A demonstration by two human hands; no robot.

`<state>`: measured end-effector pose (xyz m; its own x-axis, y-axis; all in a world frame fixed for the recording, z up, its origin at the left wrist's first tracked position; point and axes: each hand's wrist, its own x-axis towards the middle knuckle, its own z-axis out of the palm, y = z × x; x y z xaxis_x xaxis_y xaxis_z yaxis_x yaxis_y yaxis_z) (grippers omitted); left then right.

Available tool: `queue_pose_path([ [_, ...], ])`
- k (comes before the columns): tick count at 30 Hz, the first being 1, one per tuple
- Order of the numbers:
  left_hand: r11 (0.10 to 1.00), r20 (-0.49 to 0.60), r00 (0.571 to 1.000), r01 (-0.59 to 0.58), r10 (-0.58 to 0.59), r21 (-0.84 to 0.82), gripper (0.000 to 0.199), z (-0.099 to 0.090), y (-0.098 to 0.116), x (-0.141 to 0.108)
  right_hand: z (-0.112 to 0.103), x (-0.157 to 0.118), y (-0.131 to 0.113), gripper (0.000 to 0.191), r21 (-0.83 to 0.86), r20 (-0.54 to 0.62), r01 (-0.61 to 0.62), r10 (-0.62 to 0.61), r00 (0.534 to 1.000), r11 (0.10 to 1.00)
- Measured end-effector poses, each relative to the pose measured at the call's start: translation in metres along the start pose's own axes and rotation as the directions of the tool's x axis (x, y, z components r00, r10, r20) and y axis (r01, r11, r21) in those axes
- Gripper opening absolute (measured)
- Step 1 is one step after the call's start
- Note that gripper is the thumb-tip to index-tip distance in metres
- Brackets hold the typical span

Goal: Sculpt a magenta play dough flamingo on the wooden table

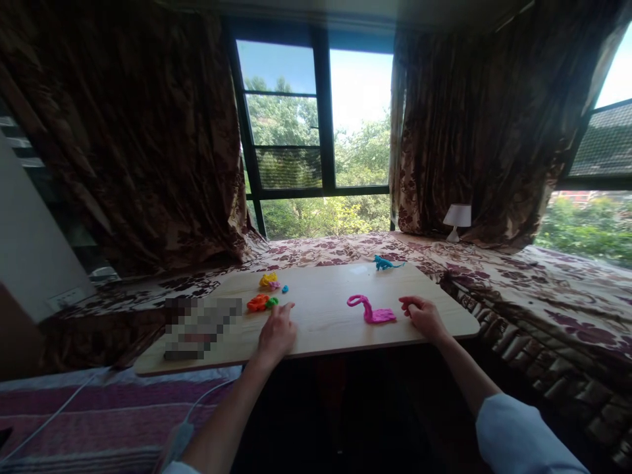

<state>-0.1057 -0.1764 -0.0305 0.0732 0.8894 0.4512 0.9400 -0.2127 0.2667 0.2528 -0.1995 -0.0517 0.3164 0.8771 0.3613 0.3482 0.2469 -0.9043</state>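
My left hand (279,331) is over the light wooden board, just right of an orange lump (257,303) and a green lump (271,303); its fingers are apart and nothing shows in them. A pink clay shape (379,316) with a curved, looped neck lies on the board. My right hand (422,318) is just right of it, fingers curled in, and whether they hold anything is too small to tell. Behind the orange lump are a yellow lump (268,280) and a small blue piece (285,289).
The board (326,336) bears a blue animal figure (385,263) at its back edge and a pixelated dark object (202,329) at the left. A small lamp (457,217) stands beyond, on the patterned cloth by the window. A white cable (207,393) runs at lower left.
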Motion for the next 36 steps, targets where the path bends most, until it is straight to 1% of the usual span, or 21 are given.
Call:
queue_pose_path([
  [1, 0.999, 0.016, 1.000, 0.002, -0.002, 0.035, 0.050, 0.000, -0.003, 0.004, 0.000, 0.000, 0.000, 0.033, 0.002, -0.001, -0.008, 0.008, 1.000, 1.000],
  [2, 0.998, 0.068, 0.998, -0.003, -0.001, 0.058, 0.048, -0.001, -0.005, 0.009, 0.000, 0.000, 0.000, 0.033, 0.004, -0.002, -0.014, 0.014, 1.000, 1.000],
  [3, 0.998, 0.146, 0.989, -0.017, 0.007, 0.068, 0.046, -0.001, -0.006, 0.013, 0.000, 0.000, 0.000, 0.033, 0.004, -0.003, -0.015, 0.015, 1.000, 1.000],
  [5, 0.997, 0.315, 0.949, -0.051, 0.031, 0.056, 0.044, -0.004, -0.008, 0.019, 0.000, 0.000, -0.001, 0.032, 0.001, -0.002, -0.004, 0.004, 1.000, 1.000],
  [6, 0.997, 0.369, 0.928, -0.065, 0.046, 0.039, 0.044, -0.005, -0.009, 0.020, -0.001, 0.000, -0.001, 0.032, 0.000, -0.001, 0.003, -0.003, 1.000, 1.000],
  [7, 0.997, 0.392, 0.918, -0.075, 0.059, 0.026, 0.045, -0.005, -0.010, 0.019, -0.001, 0.000, -0.001, 0.032, -0.001, -0.001, 0.008, -0.008, 1.000, 1.000],
  [8, 0.996, 0.383, 0.921, -0.081, 0.066, 0.024, 0.047, -0.006, -0.012, 0.017, -0.001, -0.001, -0.001, 0.032, -0.001, -0.003, 0.010, -0.010, 1.000, 1.000],
  [11, 0.994, 0.270, 0.960, -0.088, 0.068, 0.066, 0.053, -0.008, -0.025, 0.000, -0.001, -0.001, -0.001, 0.033, -0.002, -0.006, 0.008, -0.008, 1.000, 1.000],
  [12, 0.993, 0.242, 0.967, -0.095, 0.074, 0.075, 0.054, -0.010, -0.030, -0.008, -0.001, -0.001, -0.001, 0.033, -0.003, -0.005, 0.008, -0.008, 1.000, 1.000],
  [15, 0.992, 0.201, 0.975, -0.113, 0.098, 0.063, 0.054, -0.015, -0.039, -0.030, 0.000, 0.000, -0.001, 0.032, -0.021, 0.006, 0.012, -0.012, 1.000, 1.000],
  [17, 0.987, 0.184, 0.973, -0.152, 0.140, 0.051, 0.055, -0.016, -0.035, -0.038, 0.001, 0.000, -0.001, 0.032, -0.051, 0.015, 0.011, -0.011, 1.000, 0.999],
  [18, 0.981, 0.187, 0.967, -0.187, 0.176, 0.044, 0.055, -0.015, -0.030, -0.038, 0.002, 0.000, -0.001, 0.033, -0.066, 0.018, 0.011, -0.010, 1.000, 0.998],
  [20, 0.965, 0.223, 0.942, -0.261, 0.251, 0.018, 0.053, -0.009, -0.019, -0.030, 0.002, 0.000, 0.000, 0.033, -0.085, 0.023, 0.011, -0.010, 1.000, 0.996],
  [21, 0.965, 0.242, 0.937, -0.263, 0.253, 0.011, 0.052, -0.005, -0.013, -0.023, 0.002, 0.000, 0.000, 0.033, -0.086, 0.024, 0.011, -0.009, 1.000, 0.996],
  [22, 0.968, 0.266, 0.934, -0.252, 0.240, 0.014, 0.051, 0.000, -0.008, -0.014, 0.001, 0.000, 0.000, 0.034, -0.083, 0.023, 0.009, -0.007, 1.000, 0.997],
  [24, 0.983, 0.291, 0.943, -0.180, 0.163, 0.031, 0.051, 0.008, -0.003, 0.005, 0.001, 0.000, 0.000, 0.035, -0.073, 0.025, 0.002, -0.001, 1.000, 0.997],
  [26, 0.990, 0.301, 0.946, -0.136, 0.118, 0.039, 0.052, 0.014, -0.003, 0.021, 0.000, 0.000, 0.000, 0.036, -0.067, 0.027, 0.002, 0.000, 1.000, 0.998],
  [28, 0.993, 0.305, 0.948, -0.113, 0.094, 0.046, 0.053, 0.016, -0.007, 0.029, 0.000, 0.000, 0.000, 0.035, -0.062, 0.028, 0.010, -0.009, 1.000, 0.998],
  [31, 0.994, 0.289, 0.956, -0.080, 0.056, 0.071, 0.052, 0.011, -0.019, 0.023, 0.000, -0.001, 0.001, 0.035, -0.048, 0.018, 0.017, -0.016, 1.000, 0.999],
  [33, 0.993, 0.247, 0.968, -0.069, 0.043, 0.098, 0.052, 0.005, -0.028, 0.009, 0.000, -0.001, 0.001, 0.034, -0.046, 0.012, 0.015, -0.014, 1.000, 0.999],
  [36, 0.989, 0.170, 0.983, -0.089, 0.068, 0.121, 0.054, -0.005, -0.035, -0.020, 0.001, -0.001, 0.001, 0.033, -0.057, 0.025, 0.013, -0.012, 1.000, 0.998],
])
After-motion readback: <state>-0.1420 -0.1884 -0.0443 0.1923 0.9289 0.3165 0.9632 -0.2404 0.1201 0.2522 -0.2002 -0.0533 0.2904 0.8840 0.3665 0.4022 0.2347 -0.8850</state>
